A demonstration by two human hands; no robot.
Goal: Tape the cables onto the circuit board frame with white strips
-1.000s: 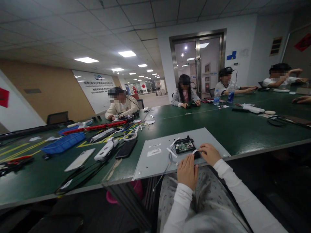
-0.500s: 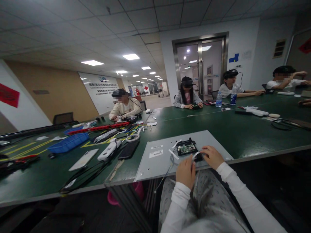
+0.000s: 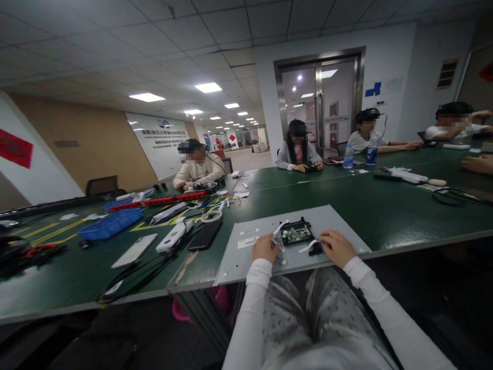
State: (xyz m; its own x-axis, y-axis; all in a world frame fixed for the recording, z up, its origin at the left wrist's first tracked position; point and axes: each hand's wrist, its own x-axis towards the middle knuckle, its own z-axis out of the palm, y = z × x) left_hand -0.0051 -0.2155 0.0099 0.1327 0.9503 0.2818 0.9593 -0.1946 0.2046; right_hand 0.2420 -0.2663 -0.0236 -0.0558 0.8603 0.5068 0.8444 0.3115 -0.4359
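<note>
A small green circuit board in a black case lies on a light grey panel in front of me. My left hand has moved in at the case's left side, its fingers closed by the white strips and thin wires there; what they grip is hidden. On the right, my right hand pinches the end of a white flat strip at the case's lower right. Just below that strip sits a small black part, close to my right fingertips.
Left of the panel lie a black phone, a white phone, a white device and a roll of tape. A blue tray stands farther left. Several people sit around the green table.
My left hand has moved left, from the white strip near my right hand to the strips and wires left of the case. My right hand has stayed nearly in place.
</note>
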